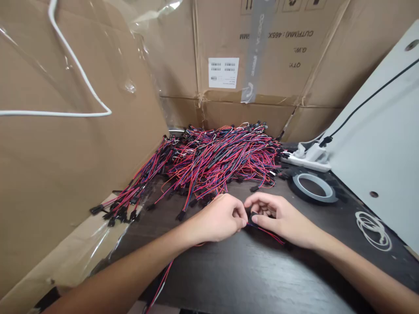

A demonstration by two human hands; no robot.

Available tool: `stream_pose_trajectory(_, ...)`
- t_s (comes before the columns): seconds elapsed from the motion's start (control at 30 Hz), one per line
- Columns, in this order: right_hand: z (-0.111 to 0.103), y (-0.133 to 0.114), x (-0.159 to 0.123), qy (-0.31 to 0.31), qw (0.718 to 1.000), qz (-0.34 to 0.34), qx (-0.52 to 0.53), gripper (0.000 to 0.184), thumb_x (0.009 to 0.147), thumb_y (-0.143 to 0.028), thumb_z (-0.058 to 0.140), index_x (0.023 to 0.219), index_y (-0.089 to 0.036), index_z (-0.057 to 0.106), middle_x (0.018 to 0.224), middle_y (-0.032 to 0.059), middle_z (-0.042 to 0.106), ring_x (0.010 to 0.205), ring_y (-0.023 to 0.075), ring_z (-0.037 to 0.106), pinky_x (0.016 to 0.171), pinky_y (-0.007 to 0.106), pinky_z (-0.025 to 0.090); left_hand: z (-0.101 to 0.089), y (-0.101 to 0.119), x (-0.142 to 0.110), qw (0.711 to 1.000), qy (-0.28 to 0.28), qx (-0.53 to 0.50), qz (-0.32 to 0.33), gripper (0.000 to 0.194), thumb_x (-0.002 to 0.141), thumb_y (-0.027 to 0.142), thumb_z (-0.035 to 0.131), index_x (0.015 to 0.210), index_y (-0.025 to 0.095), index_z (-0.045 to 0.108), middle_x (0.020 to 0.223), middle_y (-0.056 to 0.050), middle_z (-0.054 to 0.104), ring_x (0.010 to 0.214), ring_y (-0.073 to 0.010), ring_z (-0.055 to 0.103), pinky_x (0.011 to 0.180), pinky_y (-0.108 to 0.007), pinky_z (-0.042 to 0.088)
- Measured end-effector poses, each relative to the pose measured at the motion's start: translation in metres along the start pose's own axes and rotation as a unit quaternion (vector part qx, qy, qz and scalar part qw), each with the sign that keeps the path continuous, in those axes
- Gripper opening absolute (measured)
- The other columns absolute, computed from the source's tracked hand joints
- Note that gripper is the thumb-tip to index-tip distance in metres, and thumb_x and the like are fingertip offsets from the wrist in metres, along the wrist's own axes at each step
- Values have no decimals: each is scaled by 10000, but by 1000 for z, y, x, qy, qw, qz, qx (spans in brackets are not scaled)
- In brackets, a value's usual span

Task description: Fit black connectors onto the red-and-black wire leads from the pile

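My left hand (222, 218) pinches a thin red and blue wire lead in front of the big pile. Close beside it, my right hand (278, 218) is closed on a small black piece, perhaps tape or sleeving, on the same wire lead (270, 234). From under my right palm, the red strands come out toward the table. Under my left forearm more wires (160, 285) hang down past the table's front edge. Behind both hands lies a heap of red and blue wire leads (225, 157) with black connectors.
A roll of black tape (314, 187) lies at the right, near a white power strip (307, 162) with plugs. Farther right is a coil of pale cord (373, 231). Cardboard boxes (222, 98) wall the back and left. A white panel (386, 139) stands at the right.
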State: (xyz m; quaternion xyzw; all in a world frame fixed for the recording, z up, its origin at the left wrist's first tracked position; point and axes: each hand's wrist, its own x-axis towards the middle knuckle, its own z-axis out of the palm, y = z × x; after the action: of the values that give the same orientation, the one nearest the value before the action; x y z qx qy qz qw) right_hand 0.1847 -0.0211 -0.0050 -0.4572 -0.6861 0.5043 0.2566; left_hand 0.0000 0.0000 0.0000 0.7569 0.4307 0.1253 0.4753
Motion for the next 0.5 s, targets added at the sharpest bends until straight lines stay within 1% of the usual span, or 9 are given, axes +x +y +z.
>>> stream_pose_trajectory(0.17, 0, -2, 0, -5, 1000, -11, 24, 214, 760, -237, 568, 953, -144, 560, 809, 29, 576, 722, 137, 494, 666, 270, 391, -1, 0, 0, 1000, -5, 2, 2, 148, 679, 147, 503, 650, 114, 645, 547, -11, 593, 522, -108, 520, 521, -220, 358)
stream_pose_trajectory(0.3, -1, -1, 0, -11, 998, -15, 67, 262, 765, -261, 601, 992, -135, 562, 752, -1, 529, 673, 115, 470, 621, 243, 377, -1, 2, 0, 1000, -9, 18, -2, 145, 683, 141, 510, 653, 116, 650, 554, -12, 599, 535, -110, 527, 532, -220, 356)
stream_pose_trajectory(0.5, -2, 3, 0, -24, 992, -20, 125, 307, 777, -304, 648, 1021, -147, 547, 745, -10, 522, 630, 95, 453, 578, 220, 363, -2, 4, 0, 999, -17, 45, 11, 158, 696, 129, 506, 671, 110, 661, 576, -17, 613, 548, -114, 534, 544, -226, 348)
